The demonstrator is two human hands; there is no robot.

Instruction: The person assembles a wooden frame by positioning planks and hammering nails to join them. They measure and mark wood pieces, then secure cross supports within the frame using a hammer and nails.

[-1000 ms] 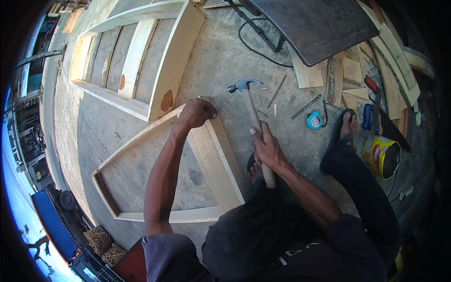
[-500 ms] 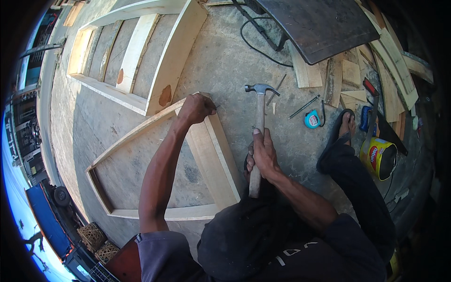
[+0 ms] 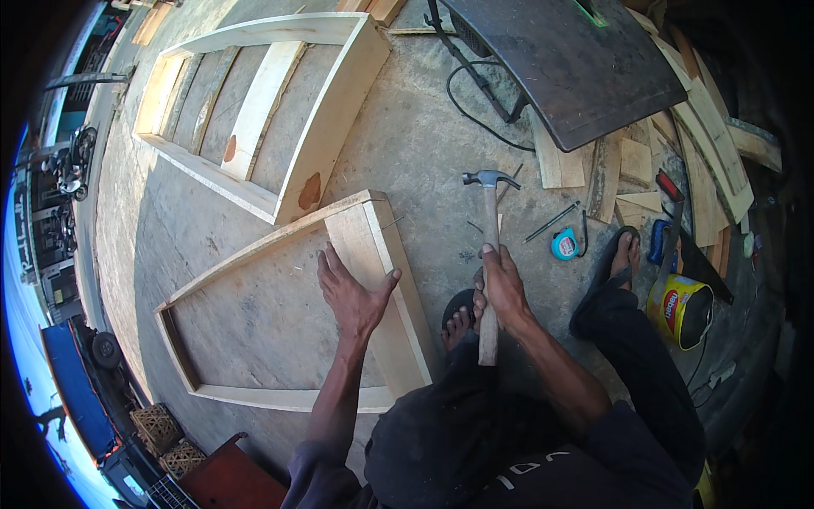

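Observation:
My left hand lies open, fingers and thumb spread, at the inner edge of a wide pale board. That board runs along one side of a wooden frame on the ground, against an upright plank. A thin nail appears to stick out of the plank near its far corner. Wrapped round the wooden handle of a claw hammer is my right hand. The hammer head points away from me, above the concrete and to the right of the frame, not touching it.
A second slatted frame lies beyond. At the back right stands a dark-topped table with a cable. Wood offcuts, a blue tape measure, a pencil-like rod, a handsaw and a yellow tin are at right.
My left hand has left the frame's far corner, where it was closed, and come nearer to me, opening over the board. My right hand still grips the hammer, slightly farther right in view.

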